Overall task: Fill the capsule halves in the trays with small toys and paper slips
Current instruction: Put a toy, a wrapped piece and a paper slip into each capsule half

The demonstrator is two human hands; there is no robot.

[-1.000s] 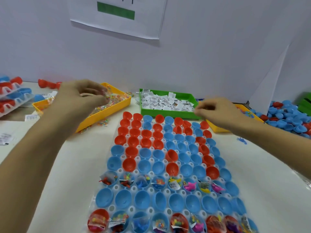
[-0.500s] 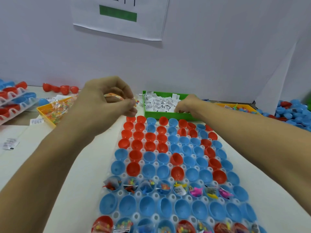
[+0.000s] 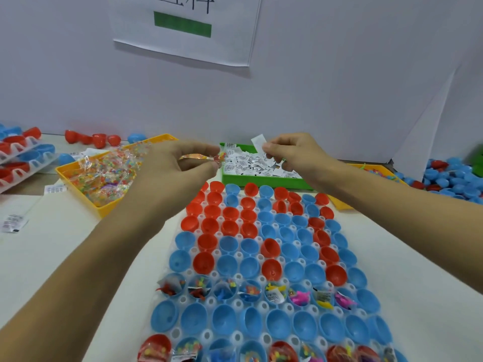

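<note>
Fingers of left hand (image 3: 180, 163) pinch toy packet (image 3: 201, 158); right hand (image 3: 290, 152) pinches unreadable paper slip (image 3: 258, 142)

White table (image 3: 65, 246), capsule tray (image 3: 261, 307), yellow bin (image 3: 78, 189), green bin (image 3: 261, 180), stray slip (image 3: 14, 222)

Red and blue capsule halves (image 3: 261, 246) are showing in a clear tray beside a green bin (image 3: 264, 180) of white, black-printed paper slips (image 3: 257, 163). Left of that bin, a yellow bin (image 3: 78, 184) is holding multicoloured toy packets (image 3: 109, 168).
</note>
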